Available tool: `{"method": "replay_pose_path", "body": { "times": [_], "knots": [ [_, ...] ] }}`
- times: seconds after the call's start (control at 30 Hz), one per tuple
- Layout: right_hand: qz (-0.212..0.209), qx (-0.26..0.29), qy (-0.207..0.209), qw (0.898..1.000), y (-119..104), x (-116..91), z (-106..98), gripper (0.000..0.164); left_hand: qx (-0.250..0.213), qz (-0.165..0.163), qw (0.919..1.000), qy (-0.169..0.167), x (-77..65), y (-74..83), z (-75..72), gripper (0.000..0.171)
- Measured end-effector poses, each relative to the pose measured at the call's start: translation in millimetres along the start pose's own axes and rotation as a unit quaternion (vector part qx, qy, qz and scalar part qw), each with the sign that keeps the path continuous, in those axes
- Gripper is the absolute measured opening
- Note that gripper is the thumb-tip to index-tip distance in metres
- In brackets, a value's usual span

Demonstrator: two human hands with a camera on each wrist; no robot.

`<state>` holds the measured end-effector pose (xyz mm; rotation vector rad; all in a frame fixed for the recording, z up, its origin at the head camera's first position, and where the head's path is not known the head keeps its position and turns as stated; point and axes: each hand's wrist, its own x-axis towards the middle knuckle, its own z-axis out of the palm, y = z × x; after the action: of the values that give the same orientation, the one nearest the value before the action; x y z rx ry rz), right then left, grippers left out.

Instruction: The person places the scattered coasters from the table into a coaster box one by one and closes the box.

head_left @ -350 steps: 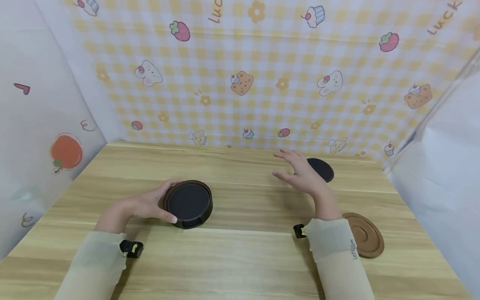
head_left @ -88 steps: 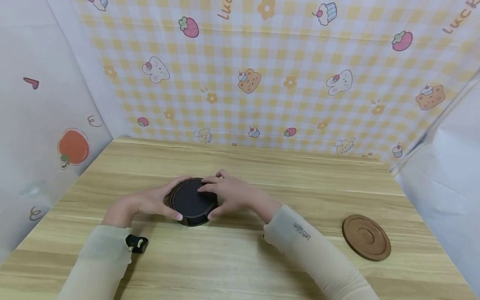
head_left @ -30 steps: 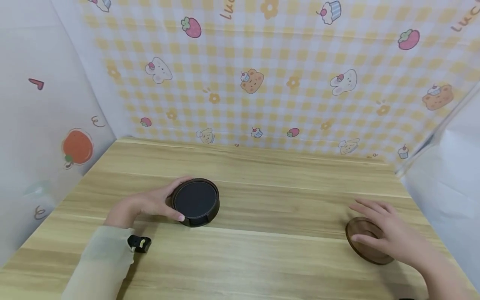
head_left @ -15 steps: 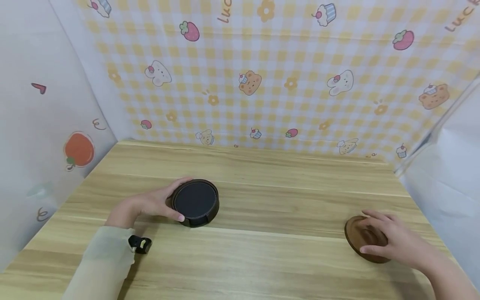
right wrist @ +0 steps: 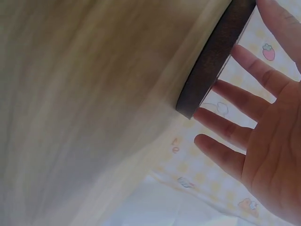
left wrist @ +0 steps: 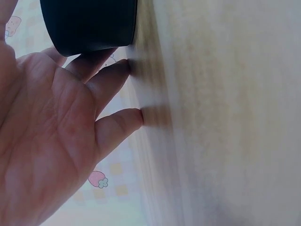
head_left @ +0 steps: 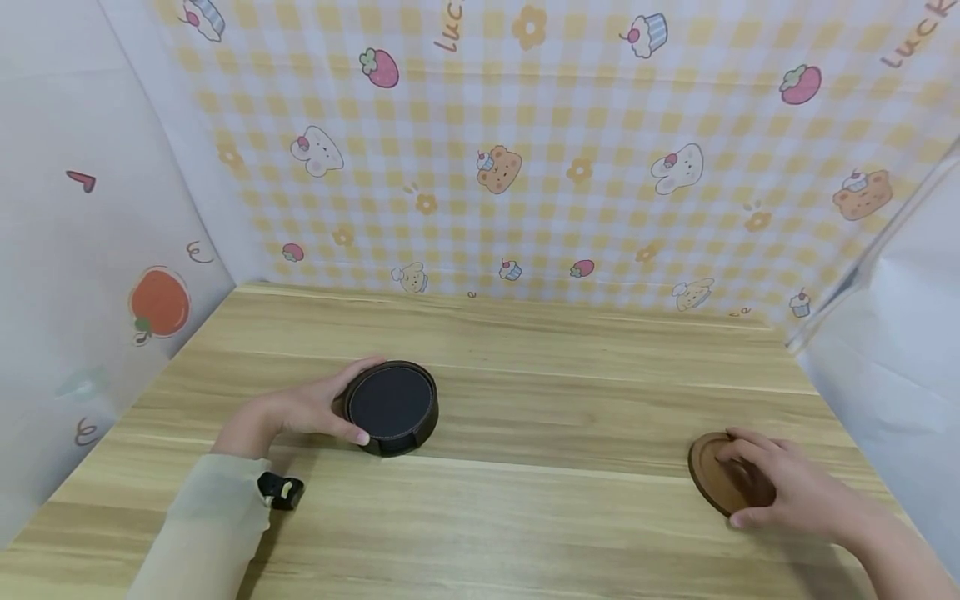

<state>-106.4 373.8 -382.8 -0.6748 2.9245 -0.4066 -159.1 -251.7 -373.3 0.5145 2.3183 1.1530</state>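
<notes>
Left of centre on the wooden table stands a round black coaster holder (head_left: 425, 427), its stitched black coaster (head_left: 392, 402) lying flat inside the rim. My left hand (head_left: 311, 406) holds the holder from its left side, thumb at the front and fingers round the back. The left wrist view shows fingers behind the holder's dark wall (left wrist: 89, 26). At the right, a flat brown disc (head_left: 707, 468) with raised rings lies on the table. My right hand (head_left: 798, 485) spans it, thumb at the near rim. In the right wrist view, the fairly straight fingers reach the disc's edge (right wrist: 211, 66).
The wooden tabletop (head_left: 540, 417) runs between the holder and the disc. A yellow checked cloth (head_left: 540, 167) with cartoon prints hangs behind it, with white sheets at both sides. A black strap mount (head_left: 281, 490) sits at the left sleeve.
The black coaster once lying at the back right is gone from there. My right hand has left the holder, moved to the brown disc and lowered onto it. My left hand has stayed.
</notes>
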Motion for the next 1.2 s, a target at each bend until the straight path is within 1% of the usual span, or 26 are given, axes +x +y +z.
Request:
{"method": "replay_pose_path", "body": {
  "times": [0.13, 0.27, 0.43, 0.63, 0.7, 0.87, 1.2],
  "knots": [
    [-0.002, 0.006, -0.004, 1.000, 3, -1, 2, 0.082, 0.003, -0.002, 1.0000, -0.001, 0.5, 0.6, 0.3, 0.117],
    [-0.004, 0.020, -0.012, 1.000, 6, -2, 4, 0.087, -0.002, -0.005, 1.0000, -0.003, 1.2, 0.6, 0.4, 0.117],
    [0.000, 0.033, -0.020, 0.999, 8, -4, 4, 0.083, -0.011, 0.000, 0.9999, -0.008, 1.3, 0.0, 0.2, 0.117],
    [-0.012, 0.012, -0.016, 1.000, 6, 2, 2, 0.079, -0.005, -0.001, 1.0000, -0.008, -2.5, -0.5, -1.1, 0.117],
    [-0.008, 0.008, -0.019, 1.000, 4, 3, 1, 0.079, -0.003, 0.002, 1.0000, -0.007, -2.3, -0.6, -1.4, 0.117],
    [0.003, 0.006, -0.025, 1.000, 1, 1, 0, 0.081, -0.018, 0.012, 0.9997, -0.011, 0.8, -1.1, -1.7, 0.115],
    [0.008, -0.014, -0.017, 1.000, -5, 2, -1, 0.080, -0.019, 0.005, 0.9997, -0.013, 1.2, -1.6, -2.0, 0.116]
  ]
}}
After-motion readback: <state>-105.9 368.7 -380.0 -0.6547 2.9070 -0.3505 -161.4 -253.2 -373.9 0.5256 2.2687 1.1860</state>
